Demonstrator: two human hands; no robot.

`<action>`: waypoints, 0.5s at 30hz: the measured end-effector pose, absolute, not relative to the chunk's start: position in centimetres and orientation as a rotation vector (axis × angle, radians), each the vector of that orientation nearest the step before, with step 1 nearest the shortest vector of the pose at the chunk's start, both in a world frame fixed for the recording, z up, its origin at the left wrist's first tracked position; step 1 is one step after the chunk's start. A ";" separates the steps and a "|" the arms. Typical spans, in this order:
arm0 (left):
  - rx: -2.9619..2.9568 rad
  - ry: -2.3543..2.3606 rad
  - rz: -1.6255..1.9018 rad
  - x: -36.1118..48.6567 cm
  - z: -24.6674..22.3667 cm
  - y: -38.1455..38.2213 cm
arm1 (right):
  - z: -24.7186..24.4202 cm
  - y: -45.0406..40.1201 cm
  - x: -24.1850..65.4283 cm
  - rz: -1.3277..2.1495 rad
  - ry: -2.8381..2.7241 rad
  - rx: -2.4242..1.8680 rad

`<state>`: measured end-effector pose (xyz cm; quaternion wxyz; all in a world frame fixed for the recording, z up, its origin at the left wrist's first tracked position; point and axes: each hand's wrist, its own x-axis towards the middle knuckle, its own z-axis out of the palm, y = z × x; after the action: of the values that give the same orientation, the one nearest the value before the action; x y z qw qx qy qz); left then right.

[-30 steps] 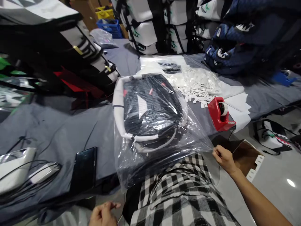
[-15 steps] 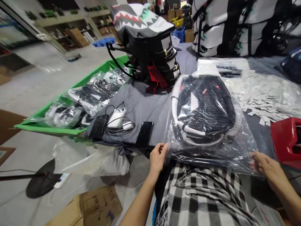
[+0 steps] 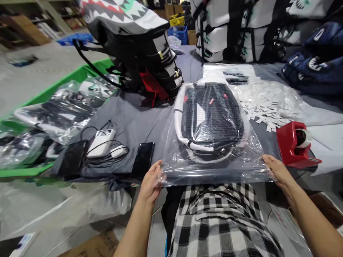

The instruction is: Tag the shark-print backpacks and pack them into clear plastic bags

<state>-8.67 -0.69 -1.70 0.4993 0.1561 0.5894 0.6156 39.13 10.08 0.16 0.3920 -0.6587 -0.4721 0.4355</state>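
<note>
A black backpack (image 3: 214,117) with white edging lies back side up inside a clear plastic bag (image 3: 171,157) at the near edge of the cloth-covered table. My left hand (image 3: 152,182) pinches the left corner of the bag's near edge. At the opposite corner, my right hand (image 3: 276,171) grips the same edge, its fingers closed on the plastic. The near edge is stretched fairly straight between both hands, just above the lap. Through the film a small red label and a white patch show on the backpack.
Left of the bag lie a black phone (image 3: 143,157) and a white charger with cables (image 3: 102,142). A red tape dispenser (image 3: 292,142) stands at the right, near white paper strips (image 3: 268,110). Stacked backpacks (image 3: 134,46) rise behind. A green-rimmed bin (image 3: 66,78) holds bagged packs.
The view has swung right, bringing the whole tape dispenser into sight. Both hands still hold the bag's corners, and its near edge is now pulled straighter.
</note>
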 end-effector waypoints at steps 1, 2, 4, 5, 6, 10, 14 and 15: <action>0.438 1.451 1.496 -9.1 -1.8 -1.2 | -0.3 9.8 39.8 1.096 -1.198 -1.635; 0.582 1.530 1.506 -9.6 -2.0 -1.7 | -0.7 9.4 40.4 1.028 -1.233 -1.613; 1.109 1.787 1.470 -10.7 -2.3 -2.8 | -1.2 8.2 41.4 0.698 -1.437 -1.590; 1.461 1.904 1.403 -11.2 -2.5 -3.2 | -1.4 7.5 41.8 0.473 -1.582 -1.566; 1.837 1.964 1.301 -11.7 -2.7 -3.5 | -1.5 6.9 42.0 0.252 -1.724 -1.531; 2.906 1.610 0.939 -13.0 -2.6 -3.2 | -1.1 5.5 41.9 -0.221 -2.053 -1.256; 2.787 1.532 1.052 -12.8 -1.1 -2.6 | 0.4 5.6 41.6 0.156 -2.123 -1.108; 2.637 1.544 1.111 -12.5 -0.7 -2.5 | 0.7 5.7 41.5 0.296 -2.080 -1.129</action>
<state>-12.50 -2.52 -0.73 -0.0548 0.8098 0.4742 0.3412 41.54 5.71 0.74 0.3690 -0.4400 -0.8105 0.1152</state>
